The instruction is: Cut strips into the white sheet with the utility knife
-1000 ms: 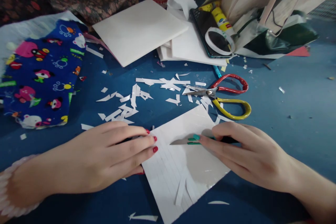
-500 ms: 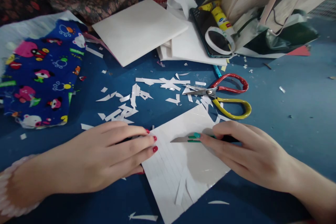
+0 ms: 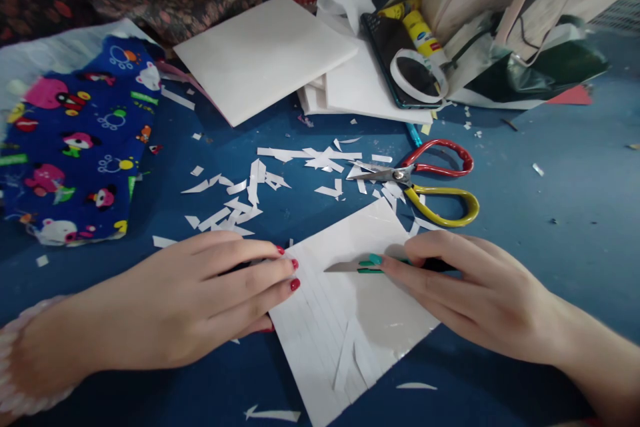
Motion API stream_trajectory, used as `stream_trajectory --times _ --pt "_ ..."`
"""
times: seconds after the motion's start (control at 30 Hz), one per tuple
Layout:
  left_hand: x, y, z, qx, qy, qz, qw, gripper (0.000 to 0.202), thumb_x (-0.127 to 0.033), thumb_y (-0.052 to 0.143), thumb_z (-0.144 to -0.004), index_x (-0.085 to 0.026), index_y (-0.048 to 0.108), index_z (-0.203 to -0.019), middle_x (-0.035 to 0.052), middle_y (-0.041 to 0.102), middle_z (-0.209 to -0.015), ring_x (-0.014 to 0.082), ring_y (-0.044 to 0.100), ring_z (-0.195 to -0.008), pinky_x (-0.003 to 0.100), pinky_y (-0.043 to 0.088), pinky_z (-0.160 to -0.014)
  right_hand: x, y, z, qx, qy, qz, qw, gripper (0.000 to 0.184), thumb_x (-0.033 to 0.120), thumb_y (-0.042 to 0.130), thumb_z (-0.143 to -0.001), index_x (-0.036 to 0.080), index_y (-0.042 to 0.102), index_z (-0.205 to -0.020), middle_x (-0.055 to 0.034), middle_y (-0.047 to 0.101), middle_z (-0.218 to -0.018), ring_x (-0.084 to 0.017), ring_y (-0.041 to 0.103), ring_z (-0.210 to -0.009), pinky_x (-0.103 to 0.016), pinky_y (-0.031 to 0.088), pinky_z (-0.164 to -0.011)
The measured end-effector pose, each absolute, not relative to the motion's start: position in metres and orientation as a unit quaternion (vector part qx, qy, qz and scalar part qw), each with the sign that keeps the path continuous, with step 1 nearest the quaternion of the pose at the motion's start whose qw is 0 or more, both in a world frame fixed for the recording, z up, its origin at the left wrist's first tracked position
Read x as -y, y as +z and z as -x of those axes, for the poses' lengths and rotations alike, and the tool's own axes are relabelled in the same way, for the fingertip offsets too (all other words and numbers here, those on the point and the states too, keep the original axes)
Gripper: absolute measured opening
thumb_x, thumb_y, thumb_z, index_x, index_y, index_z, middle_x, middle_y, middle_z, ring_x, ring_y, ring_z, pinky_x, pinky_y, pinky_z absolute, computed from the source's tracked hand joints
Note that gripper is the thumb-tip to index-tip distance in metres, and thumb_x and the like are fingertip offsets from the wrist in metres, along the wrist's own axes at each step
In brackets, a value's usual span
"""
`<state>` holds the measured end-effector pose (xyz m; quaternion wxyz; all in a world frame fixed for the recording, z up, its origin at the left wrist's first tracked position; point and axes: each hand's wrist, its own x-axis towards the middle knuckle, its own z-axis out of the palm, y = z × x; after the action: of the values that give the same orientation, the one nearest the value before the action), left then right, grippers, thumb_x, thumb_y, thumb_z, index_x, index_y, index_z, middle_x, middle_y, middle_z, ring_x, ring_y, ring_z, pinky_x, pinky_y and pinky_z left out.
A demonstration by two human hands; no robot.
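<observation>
Glossy white rectangular paper sheet [image 3: 387, 303] lies slanted on the blue bench [image 3: 560, 187], mid-view. Its left band is lined in parallel — cut slits or laid strips, can't tell which; right-hand part shows no such lines, so I'd call it partly done, that area left. Two loose thin white paper strips [image 3: 343, 363] lie on the sheet toward its near edge. Right hand [image 3: 485, 300], fingers gripping a green-and-black knife with pointed metal blade [image 3: 370, 266], tip by the lined band; contact unclear. Left hand [image 3: 200, 300], fingers together at the sheet's left edge — pinching or just pressing, can't tell. Beyond: scattered white paper scraps [image 3: 257, 177], then red-and-yellow-handled metal scissors [image 3: 399, 175], unheld, blades slightly apart.
</observation>
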<state>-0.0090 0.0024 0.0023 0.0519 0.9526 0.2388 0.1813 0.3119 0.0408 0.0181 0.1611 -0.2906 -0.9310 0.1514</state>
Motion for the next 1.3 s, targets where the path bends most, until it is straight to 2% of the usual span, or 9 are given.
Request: stream_trajectory --times 0.27,0.9,1.3 --pt "-0.0043 0.0033 0.0076 -0.242 0.184 -0.951 0.052 0.031 -0.019 0.035 -0.111 -0.017 0.066 -0.11 0.002 0.075 -0.107 0.0201 0.064 -0.108 0.034 0.048 -0.092 -0.0428 0.0163 -0.3146 0.945 0.132 0.25 0.164 0.025 0.008 0.044 -0.098 0.02 0.061 -0.111 -0.0036 0.065 -0.09 -0.012 0.062 -0.071 -0.025 0.046 -0.058" --pt "-0.0026 0.0024 0.0077 -0.244 0.181 -0.95 0.072 0.03 -0.019 0.035 -0.111 -0.015 0.065 -0.112 0.0019 0.074 -0.113 0.0214 0.061 -0.11 0.037 0.043 -0.092 -0.0444 0.017 -0.3159 0.951 0.133 0.23 0.159 0.024 0.009 0.043 -0.1 0.019 0.059 -0.114 -0.0046 0.063 -0.092 -0.012 0.06 -0.072 -0.026 0.046 -0.058" --pt "-0.0026 0.0035 0.0078 -0.249 0.176 -0.949 0.078 0.03 -0.022 0.036 -0.111 -0.017 0.065 -0.115 0.0007 0.073 -0.112 0.0201 0.061 -0.11 0.034 0.042 -0.094 -0.0478 0.0223 -0.3111 0.954 0.136 0.218 0.153 0.021 0.01 0.039 -0.103 0.018 0.058 -0.106 -0.0024 0.063 -0.088 -0.01 0.06 -0.068 -0.026 0.044 -0.056"
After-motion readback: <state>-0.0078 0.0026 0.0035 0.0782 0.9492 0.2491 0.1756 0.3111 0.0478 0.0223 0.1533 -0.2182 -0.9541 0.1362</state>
